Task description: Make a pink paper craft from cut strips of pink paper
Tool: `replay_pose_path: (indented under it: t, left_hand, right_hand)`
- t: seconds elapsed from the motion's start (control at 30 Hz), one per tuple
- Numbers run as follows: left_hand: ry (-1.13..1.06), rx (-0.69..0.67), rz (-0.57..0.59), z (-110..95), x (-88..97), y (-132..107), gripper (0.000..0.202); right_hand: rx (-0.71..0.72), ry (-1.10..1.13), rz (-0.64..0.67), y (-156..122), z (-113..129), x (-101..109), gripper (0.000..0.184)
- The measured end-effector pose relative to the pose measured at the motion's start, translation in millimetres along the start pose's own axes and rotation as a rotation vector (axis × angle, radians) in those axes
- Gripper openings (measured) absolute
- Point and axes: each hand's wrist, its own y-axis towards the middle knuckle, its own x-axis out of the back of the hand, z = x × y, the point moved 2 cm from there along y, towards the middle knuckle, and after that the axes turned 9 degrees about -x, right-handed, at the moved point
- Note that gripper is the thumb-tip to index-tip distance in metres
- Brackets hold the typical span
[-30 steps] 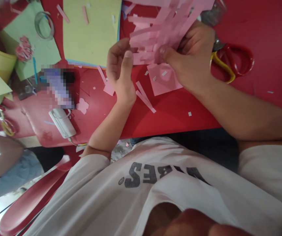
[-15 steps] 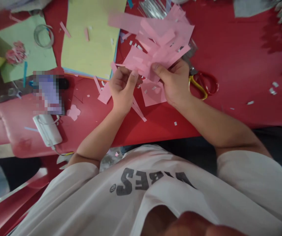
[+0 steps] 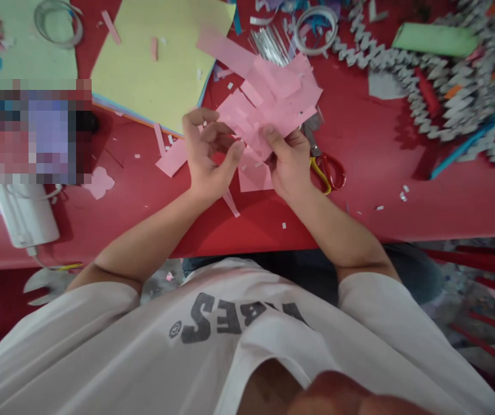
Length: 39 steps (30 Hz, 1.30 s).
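Note:
My right hand [image 3: 291, 162] pinches a pink paper piece [image 3: 241, 112] between thumb and fingers. Behind and under that piece spreads a loose heap of pink paper strips and offcuts [image 3: 279, 78]. Just left of the held paper is my left hand [image 3: 208, 158], its fingers curved and apart, the thumb tip close to the paper's lower edge; I see nothing in its grasp. Below the hands lie a pink square [image 3: 253, 176] and a narrow pink strip [image 3: 231, 203]. Scissors [image 3: 331, 174] with red and yellow handles rest beside my right wrist, blades partly hidden.
Yellow paper sheets [image 3: 152, 69] lie at the upper left. A white power bank [image 3: 31, 213] with a cable is at the left, near a pink flower cutout [image 3: 99, 183]. Tape rolls [image 3: 316, 31] and grey folded-paper chains [image 3: 424, 109] occupy the far side of the red table.
My left hand's fingers have spread and come away from the paper. My right hand still grips the pink piece. The view has swung right, showing more paper chains.

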Motion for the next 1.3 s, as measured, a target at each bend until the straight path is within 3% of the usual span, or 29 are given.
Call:
replay_pose_path:
  t: [0.13, 0.33, 0.47, 0.8, 1.07, 1.3]
  left_hand:
    - [0.015, -0.01, 0.066, 5, -0.7, -3, 0.058]
    - [0.033, -0.101, 0.127, 13, 5.1, 3, 0.062]
    - [0.047, -0.133, 0.189, 10, 5.8, 4, 0.051]
    - [0.052, -0.121, 0.055, 10, 7.8, 9, 0.045]
    - [0.028, -0.089, 0.13, 6, 5.8, 8, 0.04]
    - [0.074, -0.061, 0.129, 4, 6.2, 7, 0.033]
  right_hand:
    - [-0.115, 0.114, -0.083, -3, 3, -2, 0.029]
    - [-0.164, 0.102, 0.012, -11, 7, -8, 0.031]
    - [-0.14, 0.041, 0.041, -17, 10, -9, 0.031]
    - [-0.061, 0.04, 0.054, -17, 10, -8, 0.023]
    - [-0.026, 0.003, 0.075, -16, 5, -9, 0.024]
    - [-0.019, -0.033, 0.085, -19, 7, -10, 0.027]
